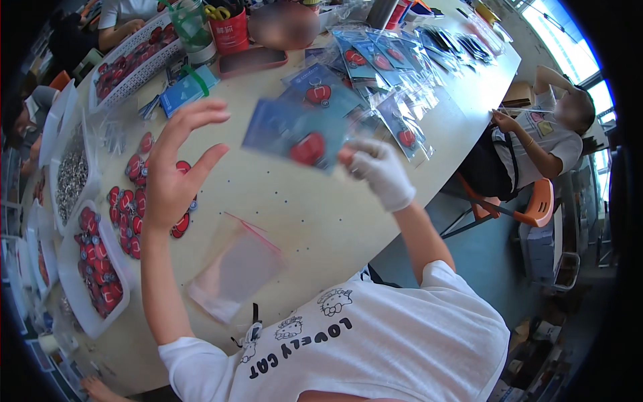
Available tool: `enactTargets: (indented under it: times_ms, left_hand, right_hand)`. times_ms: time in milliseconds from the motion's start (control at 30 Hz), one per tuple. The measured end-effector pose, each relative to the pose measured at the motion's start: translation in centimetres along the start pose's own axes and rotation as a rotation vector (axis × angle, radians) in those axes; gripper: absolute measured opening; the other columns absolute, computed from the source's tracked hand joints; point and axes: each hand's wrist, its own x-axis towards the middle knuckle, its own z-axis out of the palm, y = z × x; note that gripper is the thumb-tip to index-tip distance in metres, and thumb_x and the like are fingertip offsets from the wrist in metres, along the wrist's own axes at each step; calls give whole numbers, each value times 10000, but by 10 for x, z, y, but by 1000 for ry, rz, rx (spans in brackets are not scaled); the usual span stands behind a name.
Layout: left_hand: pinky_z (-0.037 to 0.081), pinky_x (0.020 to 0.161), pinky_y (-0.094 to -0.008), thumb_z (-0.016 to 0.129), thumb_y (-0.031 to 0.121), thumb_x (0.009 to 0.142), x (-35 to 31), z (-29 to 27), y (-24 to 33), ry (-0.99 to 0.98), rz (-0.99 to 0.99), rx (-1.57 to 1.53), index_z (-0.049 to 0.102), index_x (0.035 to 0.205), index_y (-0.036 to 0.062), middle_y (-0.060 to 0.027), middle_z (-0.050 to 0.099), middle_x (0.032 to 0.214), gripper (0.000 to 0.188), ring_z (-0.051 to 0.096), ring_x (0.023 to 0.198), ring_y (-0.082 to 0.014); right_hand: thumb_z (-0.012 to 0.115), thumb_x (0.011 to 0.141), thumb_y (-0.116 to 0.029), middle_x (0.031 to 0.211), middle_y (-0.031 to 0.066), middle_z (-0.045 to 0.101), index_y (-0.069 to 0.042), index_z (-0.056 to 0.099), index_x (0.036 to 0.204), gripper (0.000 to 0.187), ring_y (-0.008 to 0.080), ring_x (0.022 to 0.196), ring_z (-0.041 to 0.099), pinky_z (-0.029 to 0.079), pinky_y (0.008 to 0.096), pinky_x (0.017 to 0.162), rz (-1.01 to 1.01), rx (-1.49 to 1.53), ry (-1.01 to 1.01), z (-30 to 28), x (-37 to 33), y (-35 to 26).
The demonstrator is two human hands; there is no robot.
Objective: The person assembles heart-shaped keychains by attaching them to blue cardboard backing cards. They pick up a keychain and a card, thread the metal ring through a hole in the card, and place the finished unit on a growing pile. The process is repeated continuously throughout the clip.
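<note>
- Holding a blue card with a red charm on it, our right hand, in a white glove, pinches the card's edge above the middle of the table; the card is blurred.
- We keep our left hand bare and open, fingers spread and lifted above the table, gripping nothing, just left of the card and apart from it.
- We see an empty clear bag with a red strip along its mouth lying flat on the table below the left hand.
- We count many loose red charms beside the left hand, and more in a white tray at the left edge.
- We find bagged cards spread in rows beyond the raised card.
- We notice a red cup with scissors at the far side.
- We see another person seated at the right, their hands raised.
</note>
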Motion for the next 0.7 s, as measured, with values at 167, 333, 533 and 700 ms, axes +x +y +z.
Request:
enactTargets:
  times_ms: [167, 333, 533, 700]
  left_hand:
    - [429, 930, -370, 717, 139, 783, -22, 36, -13, -147, -178, -34, 628, 1066, 46, -115, 620, 1123, 311, 561, 1094, -252]
    - [137, 1034, -697, 743, 583, 645, -15, 161, -14, -286, -14, 445, 295, 1458, 280, -149, 124, 1537, 976, 61, 1415, -408]
    - [105, 957, -783, 714, 668, 610, 5, 225, -62, -188, -122, 358, 205, 1478, 368, -138, -6, 1559, 1050, -20, 1415, -432]
    - [116, 937, -792, 655, 742, 604, 12, 242, -70, -214, -110, 429, 243, 1467, 374, -149, 7, 1559, 1025, -21, 1414, -432]
  right_hand:
    - [628, 872, -179, 767, 9, 596, 9, 650, 1037, 251, 46, 545, 495, 366, 174, 462, -239, 104, 353, -127, 75, -31]
    - [622, 899, -239, 767, 46, 628, 7, 652, 1043, 286, 62, 569, 550, 407, 176, 477, -80, 27, 326, -174, 130, -39]
    - [723, 794, -335, 1017, 140, 642, -10, 622, 1110, 464, 234, 844, 645, 510, 344, 709, -173, -1101, 528, -170, 67, -37]
    - [788, 681, -337, 1338, 205, 442, -96, 411, 1377, 827, 393, 1177, 473, 409, 456, 929, -438, -1296, 429, -138, 17, 33]
